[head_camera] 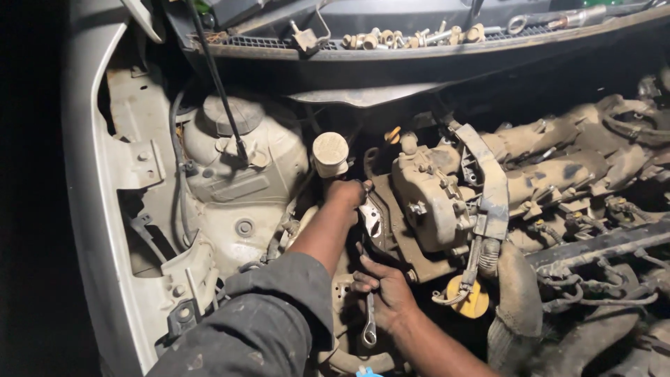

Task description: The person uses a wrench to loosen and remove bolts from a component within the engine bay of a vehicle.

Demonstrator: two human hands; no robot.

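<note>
We are working deep in a car's engine bay, our left hand (347, 193) gripping a metal bracket (370, 218) beside the engine, our right hand (387, 293) clutching a wrench (368, 322), the bracket not yet freed.

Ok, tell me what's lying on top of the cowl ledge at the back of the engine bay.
On the cowl ledge lie loose bolts and nuts, a metal bracket and a ring spanner. Whatever sits beneath the ledge is hidden in shadow.
</note>
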